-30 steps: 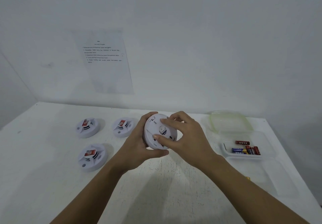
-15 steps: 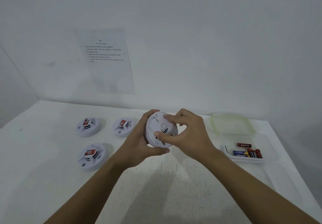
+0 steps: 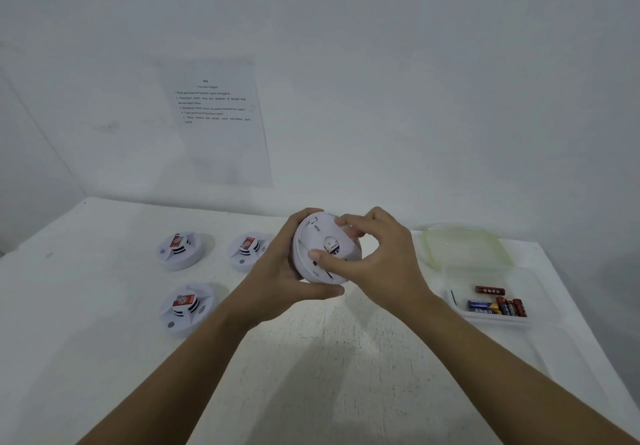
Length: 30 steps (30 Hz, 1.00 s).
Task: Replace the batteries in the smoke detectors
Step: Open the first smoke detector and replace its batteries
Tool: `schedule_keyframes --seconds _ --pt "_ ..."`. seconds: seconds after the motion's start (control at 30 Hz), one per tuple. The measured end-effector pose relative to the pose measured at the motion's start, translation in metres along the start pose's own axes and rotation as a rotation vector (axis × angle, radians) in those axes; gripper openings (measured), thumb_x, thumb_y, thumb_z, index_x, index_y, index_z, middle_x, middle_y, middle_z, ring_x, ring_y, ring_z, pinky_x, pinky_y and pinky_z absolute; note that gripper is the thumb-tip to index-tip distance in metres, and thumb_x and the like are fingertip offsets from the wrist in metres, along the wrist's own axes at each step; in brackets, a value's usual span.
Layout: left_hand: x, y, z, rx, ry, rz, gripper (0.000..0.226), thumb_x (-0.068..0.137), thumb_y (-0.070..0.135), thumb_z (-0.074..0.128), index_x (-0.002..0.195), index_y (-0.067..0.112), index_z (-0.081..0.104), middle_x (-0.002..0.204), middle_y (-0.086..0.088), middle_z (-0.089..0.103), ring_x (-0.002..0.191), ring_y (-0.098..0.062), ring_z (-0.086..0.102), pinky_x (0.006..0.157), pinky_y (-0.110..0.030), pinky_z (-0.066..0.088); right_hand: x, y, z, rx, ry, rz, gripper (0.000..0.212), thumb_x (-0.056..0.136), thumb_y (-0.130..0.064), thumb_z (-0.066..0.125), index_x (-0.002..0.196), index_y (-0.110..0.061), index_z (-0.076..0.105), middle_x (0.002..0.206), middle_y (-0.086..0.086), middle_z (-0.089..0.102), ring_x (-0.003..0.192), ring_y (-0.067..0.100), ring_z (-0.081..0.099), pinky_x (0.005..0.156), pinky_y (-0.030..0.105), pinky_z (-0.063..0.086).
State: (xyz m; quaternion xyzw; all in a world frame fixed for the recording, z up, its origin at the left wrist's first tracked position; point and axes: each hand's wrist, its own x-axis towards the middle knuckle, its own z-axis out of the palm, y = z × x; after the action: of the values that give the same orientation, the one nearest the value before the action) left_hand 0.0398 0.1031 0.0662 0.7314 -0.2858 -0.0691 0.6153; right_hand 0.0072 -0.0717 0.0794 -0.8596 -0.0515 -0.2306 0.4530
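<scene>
Smoke detector [image 3: 322, 237], a round white plastic disc, is held tilted on edge above the middle of a white table [image 3: 346, 392], its flat back turned toward the camera. The left hand [image 3: 277, 278] curls round its left rim, thumb below. The right hand [image 3: 381, 257] grips the right side, thumb pressed on the back face and fingers hooked over the upper edge.

The tabletop looks scuffed and streaky in the near middle. On its left lie three more white round detectors with red labels: one at the back left [image 3: 180, 250], one just right of it [image 3: 247, 249], one nearer [image 3: 187, 308]. At the right stands a clear plastic tub [image 3: 491, 321] holding red and blue batteries [image 3: 495, 306], and behind it a yellowish translucent lid [image 3: 464, 247]. A pale bare wall [image 3: 415, 98] backs the table, meets a side wall at the left, and carries a printed paper sheet [image 3: 221, 122].
</scene>
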Motion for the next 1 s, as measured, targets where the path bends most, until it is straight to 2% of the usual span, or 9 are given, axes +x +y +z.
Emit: schedule_keyframes --seconds 0.1,0.17,0.27,0.4,0.47,0.57,0.73,0.9,1.0 --pt "-0.001 0.004 -0.003 -0.014 -0.014 0.004 0.092 0.067 -0.01 0.086 0.14 0.023 0.04 0.133 0.009 0.057 0.124 -0.014 0.058 0.086 -0.025 0.058 -0.002 0.002 -0.004 -0.134 0.025 -0.088 0.053 0.064 -0.073 0.073 0.093 -0.032 0.058 0.09 -0.021 0.057 0.092 0.003 0.053 0.085 0.025 0.039" --pt "-0.003 0.004 -0.003 -0.023 -0.029 -0.003 0.093 0.068 -0.009 0.087 0.143 0.019 0.038 0.137 0.002 0.055 0.126 -0.02 0.058 0.089 -0.029 0.058 -0.004 0.002 -0.005 -0.163 0.036 -0.121 0.052 0.065 -0.075 0.07 0.091 -0.032 0.058 0.09 -0.021 0.058 0.091 0.003 0.053 0.086 0.028 0.038" --pt "-0.005 0.006 -0.002 -0.023 -0.041 -0.007 0.092 0.07 -0.009 0.085 0.143 0.018 0.037 0.137 -0.001 0.054 0.127 -0.023 0.057 0.09 -0.031 0.058 -0.006 0.001 -0.005 -0.108 0.028 -0.098 0.049 0.063 -0.069 0.078 0.091 -0.032 0.063 0.09 -0.02 0.062 0.089 0.005 0.057 0.087 0.033 0.042" --pt "-0.008 0.01 -0.002 -0.027 -0.089 -0.019 0.088 0.073 -0.011 0.082 0.14 0.024 0.038 0.135 0.001 0.056 0.124 -0.019 0.06 0.087 -0.026 0.058 -0.008 0.001 -0.004 0.008 0.02 -0.06 0.053 0.058 -0.067 0.083 0.098 -0.035 0.071 0.094 -0.021 0.063 0.094 0.006 0.059 0.086 0.047 0.05" --pt "-0.01 0.011 -0.002 -0.013 -0.091 -0.022 0.088 0.073 -0.011 0.082 0.14 0.025 0.038 0.134 0.002 0.057 0.123 -0.02 0.06 0.086 -0.025 0.058 -0.009 -0.001 -0.003 0.042 0.001 -0.023 0.055 0.055 -0.068 0.083 0.098 -0.035 0.074 0.091 -0.019 0.063 0.093 0.007 0.061 0.085 0.048 0.052" --pt "-0.014 0.01 -0.002 -0.021 -0.099 -0.024 0.09 0.072 -0.013 0.083 0.142 0.022 0.038 0.132 0.001 0.058 0.123 -0.022 0.061 0.086 -0.031 0.06 -0.012 -0.003 -0.003 0.045 0.017 0.022 0.049 0.053 -0.061 0.089 0.087 -0.032 0.068 0.085 -0.017 0.065 0.086 0.006 0.062 0.083 0.042 0.053" --pt "-0.015 0.012 0.0 0.035 -0.095 -0.002 0.093 0.072 -0.009 0.085 0.142 0.026 0.036 0.131 0.009 0.055 0.123 -0.015 0.058 0.086 -0.029 0.06 -0.017 -0.007 -0.003 0.065 0.041 0.083 0.047 0.056 -0.047 0.094 0.088 -0.026 0.066 0.084 -0.015 0.065 0.085 0.0 0.058 0.067 0.013 0.048" --pt "-0.015 0.01 0.005 0.041 -0.054 0.036 0.092 0.071 -0.007 0.086 0.143 0.021 0.036 0.133 0.002 0.052 0.126 -0.023 0.055 0.089 -0.038 0.06 -0.015 -0.013 -0.002 0.08 0.063 0.091 0.048 0.055 -0.044 0.095 0.086 -0.023 0.065 0.084 -0.011 0.067 0.084 -0.001 0.059 0.062 0.011 0.047" --pt "-0.016 0.008 0.009 0.035 -0.038 0.047 0.093 0.071 -0.006 0.087 0.143 0.02 0.035 0.135 0.001 0.052 0.128 -0.024 0.054 0.091 -0.035 0.059 -0.015 -0.015 -0.001 0.029 0.085 0.091 0.047 0.054 -0.045 0.093 0.082 -0.024 0.062 0.078 -0.013 0.066 0.08 0.001 0.061 0.055 0.012 0.046"
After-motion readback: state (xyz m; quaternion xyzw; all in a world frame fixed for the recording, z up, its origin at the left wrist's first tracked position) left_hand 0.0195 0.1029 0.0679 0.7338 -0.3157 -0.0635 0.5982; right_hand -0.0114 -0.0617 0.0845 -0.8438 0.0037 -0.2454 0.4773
